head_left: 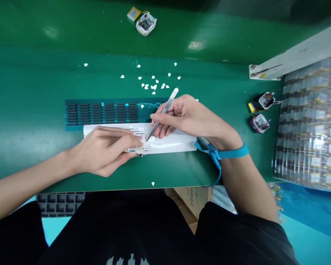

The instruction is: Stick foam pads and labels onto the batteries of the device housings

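The right hand's (179,115) grip is closed on metal tweezers (169,99), their tips over a white sheet (171,143) on the green surface (38,86); contact is hard to judge. The left hand (107,149) pinches a pale device (137,150), mostly hidden by fingers, against the sheet's near edge.

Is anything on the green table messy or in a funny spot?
Yes, a bit. Small white tabs lie scattered beyond the white sheet, in no neat rows. One stray tab looks oddest: it sits alone near the table's front edge, away from the others.
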Action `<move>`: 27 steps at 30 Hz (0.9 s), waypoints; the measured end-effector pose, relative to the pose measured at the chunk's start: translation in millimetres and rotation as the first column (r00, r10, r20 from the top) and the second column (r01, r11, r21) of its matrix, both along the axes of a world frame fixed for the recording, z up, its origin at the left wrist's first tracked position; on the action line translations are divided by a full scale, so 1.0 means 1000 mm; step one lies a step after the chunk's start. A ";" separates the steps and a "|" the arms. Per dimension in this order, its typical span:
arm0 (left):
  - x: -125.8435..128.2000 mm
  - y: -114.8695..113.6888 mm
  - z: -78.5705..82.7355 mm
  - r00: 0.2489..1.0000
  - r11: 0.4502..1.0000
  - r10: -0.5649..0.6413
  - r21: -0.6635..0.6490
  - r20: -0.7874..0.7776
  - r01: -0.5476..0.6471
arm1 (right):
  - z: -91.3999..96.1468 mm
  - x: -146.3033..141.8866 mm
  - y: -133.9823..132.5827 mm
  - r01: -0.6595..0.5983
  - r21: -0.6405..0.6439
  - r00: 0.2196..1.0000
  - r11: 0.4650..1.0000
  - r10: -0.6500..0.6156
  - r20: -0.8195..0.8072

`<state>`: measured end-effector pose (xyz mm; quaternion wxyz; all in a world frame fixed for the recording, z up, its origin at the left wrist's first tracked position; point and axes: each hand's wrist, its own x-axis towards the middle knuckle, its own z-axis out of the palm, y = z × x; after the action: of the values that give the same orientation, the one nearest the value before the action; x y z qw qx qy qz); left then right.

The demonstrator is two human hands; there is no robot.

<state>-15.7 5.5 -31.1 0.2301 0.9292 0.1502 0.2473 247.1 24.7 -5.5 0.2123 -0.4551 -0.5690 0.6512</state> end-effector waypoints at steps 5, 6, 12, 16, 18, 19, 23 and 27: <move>0.002 0.002 0.000 1.000 1.000 0.004 0.007 -0.001 -0.004 | -0.002 0.000 0.001 -0.022 -0.029 0.999 0.999 0.021 -0.026; 0.002 0.002 0.000 1.000 1.000 0.008 0.011 -0.004 -0.008 | -0.002 0.001 0.002 -0.013 -0.040 0.999 0.999 0.011 -0.040; 0.000 0.000 -0.002 0.995 0.997 0.056 0.053 0.086 -0.061 | 0.008 0.004 0.000 0.239 0.058 0.967 0.969 -0.232 -0.101; 0.002 -0.004 0.008 0.949 0.948 0.290 -0.175 0.123 -0.267 | 0.015 0.002 -0.006 0.329 0.159 0.940 0.931 -0.308 -0.145; 0.005 -0.005 0.013 0.923 0.906 0.364 -0.278 0.125 -0.320 | 0.015 0.001 -0.007 0.301 0.180 0.951 0.936 -0.280 -0.134; 0.007 -0.005 0.016 0.915 0.886 0.380 -0.337 0.134 -0.319 | 0.014 0.000 -0.008 0.298 0.193 0.952 0.935 -0.274 -0.138; 0.011 -0.008 0.024 0.904 0.744 0.418 -0.604 0.087 -0.286 | 0.011 -0.003 -0.012 0.367 0.267 0.923 0.891 -0.312 -0.226; 0.011 -0.011 0.030 0.934 0.622 0.353 -0.759 0.054 -0.191 | 0.012 -0.012 -0.023 0.405 0.282 0.907 0.870 -0.341 -0.249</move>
<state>-5.2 -6.0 -1.1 0.5614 0.6907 0.3536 0.2878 234.9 2.1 6.8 0.4603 -0.4505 -0.5469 0.5348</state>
